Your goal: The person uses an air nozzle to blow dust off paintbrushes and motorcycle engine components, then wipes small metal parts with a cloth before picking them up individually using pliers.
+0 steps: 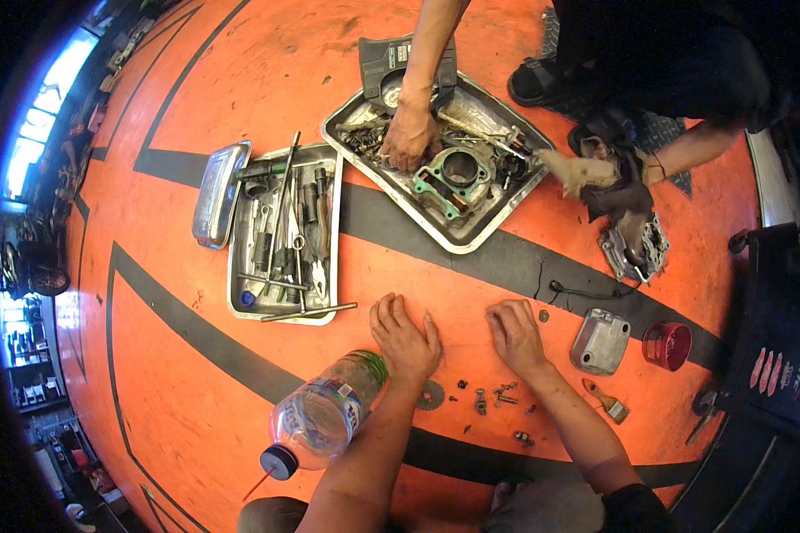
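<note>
Both of the person's hands lie flat and empty on the orange floor (240, 107). Small bolts (493, 397) lie scattered just below the right hand (516, 336), nearer it than the left hand (406, 336). Farther off, a co-worker's hand (409, 135) reaches into a metal tray (471, 238).

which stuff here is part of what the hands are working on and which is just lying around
In hand:
- left hand and right hand, flat on the orange floor
- small bolts and parts beside them
- small gear

Lying about:
- plastic bottle
- tool tray
- grey metal cover
- red cup
- paintbrush
- engine-parts tray, where another person's hand reaches
</note>
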### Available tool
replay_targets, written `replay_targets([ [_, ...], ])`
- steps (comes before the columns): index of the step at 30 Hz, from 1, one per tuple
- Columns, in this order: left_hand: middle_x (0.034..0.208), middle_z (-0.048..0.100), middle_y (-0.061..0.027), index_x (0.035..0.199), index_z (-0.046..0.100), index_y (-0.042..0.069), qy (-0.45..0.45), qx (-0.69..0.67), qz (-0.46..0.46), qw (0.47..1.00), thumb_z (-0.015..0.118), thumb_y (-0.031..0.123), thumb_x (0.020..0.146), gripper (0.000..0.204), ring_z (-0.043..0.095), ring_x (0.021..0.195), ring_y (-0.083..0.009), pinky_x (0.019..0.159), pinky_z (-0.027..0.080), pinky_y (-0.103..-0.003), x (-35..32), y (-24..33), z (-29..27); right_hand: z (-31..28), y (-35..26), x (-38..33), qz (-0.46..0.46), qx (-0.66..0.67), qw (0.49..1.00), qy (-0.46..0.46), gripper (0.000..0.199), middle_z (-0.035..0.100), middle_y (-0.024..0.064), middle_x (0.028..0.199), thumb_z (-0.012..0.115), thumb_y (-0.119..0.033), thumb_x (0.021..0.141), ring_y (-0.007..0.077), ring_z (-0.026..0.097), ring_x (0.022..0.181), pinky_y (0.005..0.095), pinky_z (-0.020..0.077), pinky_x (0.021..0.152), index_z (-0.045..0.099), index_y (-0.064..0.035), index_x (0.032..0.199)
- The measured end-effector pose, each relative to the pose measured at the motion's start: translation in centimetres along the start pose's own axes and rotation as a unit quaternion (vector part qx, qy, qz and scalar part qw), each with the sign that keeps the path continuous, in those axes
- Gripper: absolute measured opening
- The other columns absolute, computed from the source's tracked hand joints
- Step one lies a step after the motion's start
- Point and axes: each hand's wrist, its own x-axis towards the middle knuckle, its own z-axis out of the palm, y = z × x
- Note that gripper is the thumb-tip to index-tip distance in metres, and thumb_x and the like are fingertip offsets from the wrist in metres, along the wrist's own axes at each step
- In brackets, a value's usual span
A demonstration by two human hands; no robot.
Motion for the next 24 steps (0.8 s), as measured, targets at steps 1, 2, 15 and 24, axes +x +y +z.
replay_targets([
  [1,0.134,0.041,-0.0248,0.129,0.043,-0.008,-0.001,-0.001,0.002,1.000,0.058,0.024,0.091,0.052,0.034,0.129,-0.0436,0.110,0.027,-0.055,0.0,0.0,0.0,0.1,0.1,-0.1,0.001,-0.001,1.000,0.002,0.014,0.057,0.0109,0.096,0.067,0.000,0.085,0.0294,0.055,0.092,0.0385,0.0480,0.080,0.060,-0.0005,0.098],
  [2,0.134,0.040,-0.0248,0.129,0.042,-0.008,-0.003,0.003,0.002,1.000,0.058,0.024,0.091,0.052,0.033,0.129,-0.0437,0.110,0.027,-0.055,0.0,-0.1,0.1,0.2,0.1,-0.1,-0.006,-0.012,1.000,0.004,0.014,0.058,0.0104,0.096,0.068,0.000,0.085,0.0292,0.056,0.091,0.0385,0.0479,0.079,0.061,-0.0010,0.097],
  [15,0.135,0.040,-0.0248,0.129,0.044,-0.007,-0.001,0.009,0.006,1.000,0.056,0.025,0.092,0.050,0.033,0.129,-0.0435,0.109,0.027,-0.055,-0.1,-0.3,0.1,-0.1,-0.2,-0.5,-0.018,-0.034,0.999,-0.005,0.032,0.058,0.0079,0.099,0.068,0.002,0.082,0.0267,0.056,0.092,0.0347,0.0509,0.078,0.066,-0.0048,0.113],
  [24,0.135,0.040,-0.0253,0.129,0.043,-0.007,0.005,0.000,0.011,1.000,0.057,0.027,0.090,0.054,0.033,0.129,-0.0446,0.110,0.028,-0.056,0.0,-0.4,0.7,-0.5,-0.8,-0.2,0.116,0.073,0.990,0.033,0.015,0.061,0.0092,0.095,0.067,-0.006,0.090,0.0241,0.060,0.084,0.0339,0.0526,0.077,0.067,-0.0026,0.105],
])
